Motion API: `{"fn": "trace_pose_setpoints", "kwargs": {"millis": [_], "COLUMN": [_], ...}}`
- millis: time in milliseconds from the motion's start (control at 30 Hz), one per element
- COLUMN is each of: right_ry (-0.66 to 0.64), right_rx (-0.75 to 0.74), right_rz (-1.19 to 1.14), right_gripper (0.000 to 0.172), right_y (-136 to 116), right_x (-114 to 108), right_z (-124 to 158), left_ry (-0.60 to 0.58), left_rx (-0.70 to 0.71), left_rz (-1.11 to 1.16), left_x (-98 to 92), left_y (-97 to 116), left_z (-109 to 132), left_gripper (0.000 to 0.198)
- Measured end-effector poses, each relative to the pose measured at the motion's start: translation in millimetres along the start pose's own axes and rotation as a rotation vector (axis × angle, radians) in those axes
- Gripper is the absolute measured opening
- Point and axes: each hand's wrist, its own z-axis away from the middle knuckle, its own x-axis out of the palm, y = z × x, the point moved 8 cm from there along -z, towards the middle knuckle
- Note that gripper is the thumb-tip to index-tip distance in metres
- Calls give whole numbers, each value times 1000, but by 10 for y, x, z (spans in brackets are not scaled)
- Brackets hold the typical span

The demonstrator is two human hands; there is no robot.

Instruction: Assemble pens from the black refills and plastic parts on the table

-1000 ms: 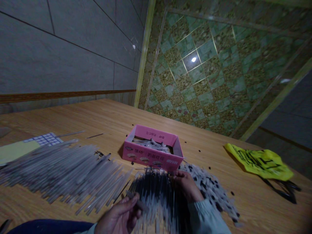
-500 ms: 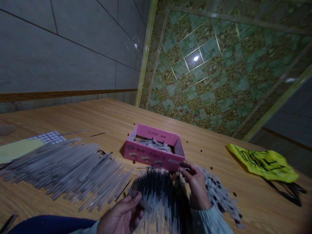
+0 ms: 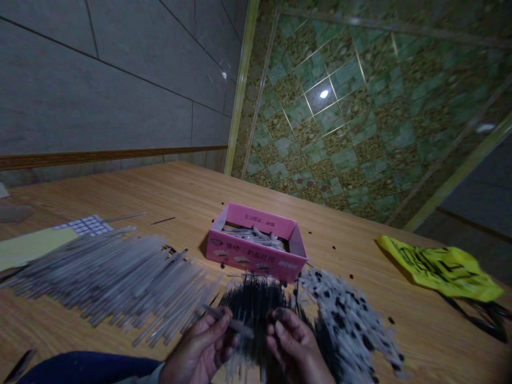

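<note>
— Starting at far left on the bench point(image 3: 168, 186)?
— Yellow paper point(image 3: 40, 249), with a blue-checked piece point(image 3: 92, 225) right beside. Then a wide heap of clear tubes point(image 3: 108, 272), lying roughly side by side on the wood.
— And next, the left hand point(image 3: 200, 345)?
— Low in front, just right of the heap. Grip clenched on a grey strip point(image 3: 236, 324), pinched between thumb and fingers, far end pointing toward the other hand.
— In the middle?
— A pink box point(image 3: 256, 257), topless, with pale tubes point(image 3: 258, 238) piled inside. On the near side of that, a bundle of dark-ended sticks point(image 3: 254, 296), partly behind both hands.
— Right hand point(image 3: 296, 344)?
— Over the bundle, fingers curled, thumb near the fingertips. Perhaps something small and dark there; too blurred, cannot tell whether grasping anything.
— Farther right?
— Scattered small white and black pieces point(image 3: 346, 314), then a yellow bag point(image 3: 440, 269) with black straps point(image 3: 478, 317), well apart.
</note>
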Motion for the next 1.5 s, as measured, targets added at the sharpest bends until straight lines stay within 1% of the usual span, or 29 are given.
{"fn": "trace_pose_setpoints", "kwargs": {"millis": [133, 267, 367, 433, 567, 733, 900, 1000, 1067, 1200, 1300, 1400, 1467, 1500], "right_ry": [4, -9, 8, -5, -18, -37, -63, -75, -57, 16, 20, 102, 140, 136], "right_rx": [-96, -235, -366, -430, -491, -538, -582, -589, -578, -571, -582, -526, -445, -403], "right_rz": [111, 252, 364, 400, 459, 532, 577, 675, 731, 759, 799, 783, 709, 656], "right_gripper": [30, 30, 25, 20, 15, 9, 7, 7, 9, 11, 12, 13, 16, 19], "right_y": [29, -44, -134, -169, -176, -166, -204, -221, -221, -230, -235, -222, -169, -131], "right_x": [38, 82, 97, 118, 126, 121, 152, 178, 168, 120, 140, 82, 33, 23], "right_z": [20, 43, 71, 85, 85, 81, 105, 116, 117, 135, 161, 160, 140, 126], "left_ry": [3, 46, 73, 83, 99, 78, 61, 73, 83, 98, 98, 75, 90, 105], "left_rx": [44, 70, 80, 95, 98, 82, 82, 97, 107, 125, 141, 141, 166, 187], "left_rz": [-68, -138, -162, -162, -163, -169, -189, -214, -227, -249, -275, -314, -348, -374], "left_x": [19, -20, -43, -38, -34, -78, -79, -54, -42, -44, -53, -46, -57, -66], "left_y": [12, 15, 14, 24, 30, -1, -17, 2, 17, 43, 59, 46, 55, 66], "left_z": [-19, -49, -46, -33, -23, -68, -90, -72, -57, -39, -40, -53, -61, -63], "left_gripper": [30, 32, 32, 32, 30, 30, 30, 30, 30, 30, 28, 29, 31, 32]}}
